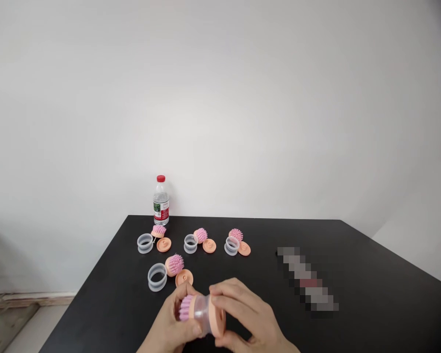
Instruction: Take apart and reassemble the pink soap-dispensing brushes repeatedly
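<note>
Both hands hold one soap-dispensing brush (203, 314) on its side, low above the table's near part. Its pink bristles point left, a clear body sits in the middle, and a peach cap is on the right end. My left hand (174, 318) wraps round the bristle end and body. My right hand (248, 314) grips the peach cap with fingers above and thumb below. Just beyond my left hand lie a clear ring (157, 288), a pink bristle head (175, 264) and a peach disc cap (184, 278).
Farther back on the black table (264, 274) are three more groups of parts, with clear rings (190, 251), bristle heads (235, 235) and peach caps (163, 244). A red-capped water bottle (161, 206) stands at the back left. A pixelated long object (308, 282) lies right. Behind is a white wall (220, 122).
</note>
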`<action>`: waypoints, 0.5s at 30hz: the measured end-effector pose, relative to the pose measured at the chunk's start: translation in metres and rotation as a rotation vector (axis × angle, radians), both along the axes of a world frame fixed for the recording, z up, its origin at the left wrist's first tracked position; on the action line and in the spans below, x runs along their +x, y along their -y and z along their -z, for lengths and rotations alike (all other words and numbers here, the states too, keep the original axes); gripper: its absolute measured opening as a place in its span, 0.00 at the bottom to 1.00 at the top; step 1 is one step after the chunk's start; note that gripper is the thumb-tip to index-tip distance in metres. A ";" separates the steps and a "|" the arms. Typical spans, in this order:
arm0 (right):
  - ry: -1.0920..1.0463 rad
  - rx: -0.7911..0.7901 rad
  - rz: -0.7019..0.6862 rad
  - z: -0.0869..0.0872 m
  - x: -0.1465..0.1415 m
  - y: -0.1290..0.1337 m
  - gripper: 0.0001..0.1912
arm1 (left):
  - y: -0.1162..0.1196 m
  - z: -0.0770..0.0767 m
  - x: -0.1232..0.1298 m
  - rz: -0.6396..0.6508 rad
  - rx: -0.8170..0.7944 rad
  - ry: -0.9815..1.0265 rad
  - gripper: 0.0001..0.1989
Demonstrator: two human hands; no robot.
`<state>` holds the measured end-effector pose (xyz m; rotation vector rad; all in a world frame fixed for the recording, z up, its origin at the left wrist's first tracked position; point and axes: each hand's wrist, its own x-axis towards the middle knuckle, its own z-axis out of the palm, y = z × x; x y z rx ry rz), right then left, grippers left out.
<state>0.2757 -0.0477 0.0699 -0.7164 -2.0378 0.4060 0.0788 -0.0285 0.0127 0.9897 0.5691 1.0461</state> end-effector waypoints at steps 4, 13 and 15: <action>0.047 -0.100 0.159 0.017 0.002 -0.003 0.19 | -0.002 0.004 0.001 -0.066 0.141 -0.089 0.30; 0.010 -0.392 0.131 0.055 0.001 -0.018 0.35 | 0.000 0.008 0.006 -0.140 0.191 -0.037 0.28; -0.042 -0.306 0.071 0.054 0.002 -0.019 0.44 | -0.001 0.011 0.005 -0.159 0.201 -0.014 0.27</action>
